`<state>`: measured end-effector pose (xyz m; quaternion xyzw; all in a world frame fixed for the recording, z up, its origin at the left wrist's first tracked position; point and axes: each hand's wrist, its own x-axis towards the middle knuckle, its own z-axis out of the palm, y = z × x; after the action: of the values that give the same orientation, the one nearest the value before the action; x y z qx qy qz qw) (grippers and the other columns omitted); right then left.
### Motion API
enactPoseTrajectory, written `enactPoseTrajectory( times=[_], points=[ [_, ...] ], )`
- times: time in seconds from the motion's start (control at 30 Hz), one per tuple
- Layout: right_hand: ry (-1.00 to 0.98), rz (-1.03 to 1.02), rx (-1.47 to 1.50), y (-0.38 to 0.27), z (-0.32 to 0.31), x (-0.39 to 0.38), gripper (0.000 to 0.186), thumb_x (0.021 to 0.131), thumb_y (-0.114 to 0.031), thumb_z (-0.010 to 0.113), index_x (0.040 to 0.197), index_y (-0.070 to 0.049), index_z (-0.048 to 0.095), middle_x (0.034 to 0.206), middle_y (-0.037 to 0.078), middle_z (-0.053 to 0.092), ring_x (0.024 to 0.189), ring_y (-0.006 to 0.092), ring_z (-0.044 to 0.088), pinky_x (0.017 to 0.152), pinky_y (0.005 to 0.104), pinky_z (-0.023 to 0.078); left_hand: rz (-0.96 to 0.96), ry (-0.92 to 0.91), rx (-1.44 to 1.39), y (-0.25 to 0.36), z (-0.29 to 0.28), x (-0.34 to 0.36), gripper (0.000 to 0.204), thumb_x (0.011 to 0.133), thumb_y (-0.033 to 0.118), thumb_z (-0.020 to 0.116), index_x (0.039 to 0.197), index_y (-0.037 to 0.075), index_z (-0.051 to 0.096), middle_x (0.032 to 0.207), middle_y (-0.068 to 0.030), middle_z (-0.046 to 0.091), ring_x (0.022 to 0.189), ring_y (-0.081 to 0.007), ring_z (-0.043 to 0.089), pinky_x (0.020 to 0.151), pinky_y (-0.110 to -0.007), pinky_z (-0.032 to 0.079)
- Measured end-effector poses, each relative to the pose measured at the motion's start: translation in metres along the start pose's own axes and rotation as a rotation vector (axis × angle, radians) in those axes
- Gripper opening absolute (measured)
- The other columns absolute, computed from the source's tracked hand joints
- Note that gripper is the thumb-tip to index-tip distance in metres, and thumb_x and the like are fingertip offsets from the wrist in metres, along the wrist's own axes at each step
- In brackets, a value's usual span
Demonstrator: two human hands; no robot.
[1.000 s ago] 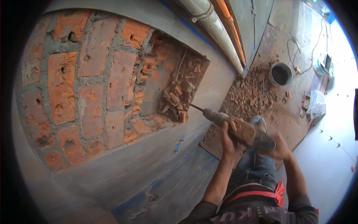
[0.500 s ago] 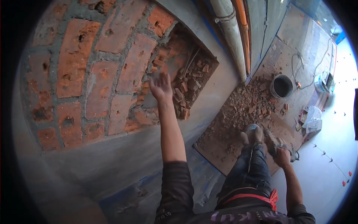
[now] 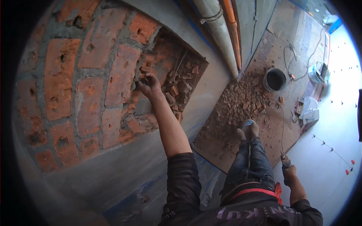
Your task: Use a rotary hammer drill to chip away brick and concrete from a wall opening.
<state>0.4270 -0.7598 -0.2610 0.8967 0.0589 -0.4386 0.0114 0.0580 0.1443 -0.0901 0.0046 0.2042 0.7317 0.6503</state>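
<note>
My left hand (image 3: 150,87) reaches to the broken edge of the brick wall (image 3: 90,96), its fingers closed on a piece of broken brick (image 3: 142,75). Right of it a cavity (image 3: 166,52) opens in the wall, with brick rubble (image 3: 174,90) and a thin cable or rod inside. Low at my right side, my right hand (image 3: 290,175) is wrapped round the grip of a dusty corded power tool (image 3: 285,162), apparently a hammer drill. Most of the tool is foreshortened, and its cord (image 3: 283,124) runs forward over the board.
Brick rubble (image 3: 235,103) covers the floor board (image 3: 281,130) before my boots (image 3: 249,130). A black bucket (image 3: 275,80), a white bucket (image 3: 315,73) and a plastic bag (image 3: 310,107) stand farther right. A pale pipe (image 3: 217,28) and an orange pipe (image 3: 232,28) run down beside the wall.
My left hand has gone from spread fingers before the cavity to closing on the broken brick edge. My right hand has drawn the power tool back and turned it.
</note>
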Motion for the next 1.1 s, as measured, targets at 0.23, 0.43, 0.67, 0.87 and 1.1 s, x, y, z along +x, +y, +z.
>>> enactPoseTrajectory(
  times=[0.23, 0.43, 0.67, 0.87, 1.1],
  points=[
    [-0.091, 0.057, 0.270, 0.060, 0.008, 0.002, 0.028, 0.075, -0.013, 0.075, 0.096, 0.006, 0.080, 0.085, 0.016, 0.080, 0.077, 0.0281, 0.077, 0.071, 0.0470, 0.061, -0.079, -0.190, -0.190, -0.054, -0.029, 0.002, 0.036, 0.110, 0.035, 0.070, 0.131, 0.007, 0.069, 0.125, -0.0107, 0.073, 0.107, -0.0276, 0.071, 0.084, -0.042, 0.061],
    [-0.017, -0.218, 0.217, -0.023, -0.006, 0.012, 0.033, 0.076, -0.021, 0.080, 0.096, 0.005, 0.079, 0.085, 0.019, 0.080, 0.076, 0.0272, 0.077, 0.073, 0.0470, 0.061, 0.134, -0.243, -0.150, -0.029, -0.049, 0.020, 0.039, 0.105, 0.031, 0.076, 0.133, 0.006, 0.067, 0.129, -0.0121, 0.073, 0.107, -0.0266, 0.072, 0.086, -0.038, 0.064],
    [0.065, -0.528, 0.041, -0.132, -0.041, 0.013, 0.034, 0.086, -0.029, 0.083, 0.092, 0.005, 0.077, 0.085, 0.028, 0.076, 0.083, 0.0416, 0.080, 0.076, 0.0504, 0.060, 0.148, -0.114, -0.171, -0.036, -0.036, 0.005, 0.038, 0.106, 0.028, 0.076, 0.135, 0.006, 0.066, 0.133, -0.0115, 0.073, 0.108, -0.0261, 0.072, 0.088, -0.037, 0.064],
    [0.103, -0.604, -0.010, -0.158, -0.052, 0.047, 0.032, 0.082, -0.025, 0.084, 0.092, 0.005, 0.076, 0.086, 0.030, 0.076, 0.089, 0.0480, 0.077, 0.078, 0.0526, 0.060, 0.139, -0.009, 0.230, -0.049, -0.018, -0.040, 0.043, 0.107, 0.029, 0.077, 0.139, 0.005, 0.063, 0.134, -0.0119, 0.071, 0.111, -0.0271, 0.071, 0.091, -0.037, 0.061],
    [-0.009, -0.546, -0.074, -0.078, -0.070, 0.101, 0.035, 0.085, -0.028, 0.082, 0.092, 0.005, 0.075, 0.087, 0.030, 0.076, 0.091, 0.0493, 0.077, 0.078, 0.0529, 0.060, -0.279, -0.301, -0.090, 0.042, -0.016, -0.022, 0.031, 0.112, 0.024, 0.066, 0.134, 0.002, 0.063, 0.120, -0.0148, 0.071, 0.105, -0.0262, 0.072, 0.084, -0.040, 0.059]
  ],
)
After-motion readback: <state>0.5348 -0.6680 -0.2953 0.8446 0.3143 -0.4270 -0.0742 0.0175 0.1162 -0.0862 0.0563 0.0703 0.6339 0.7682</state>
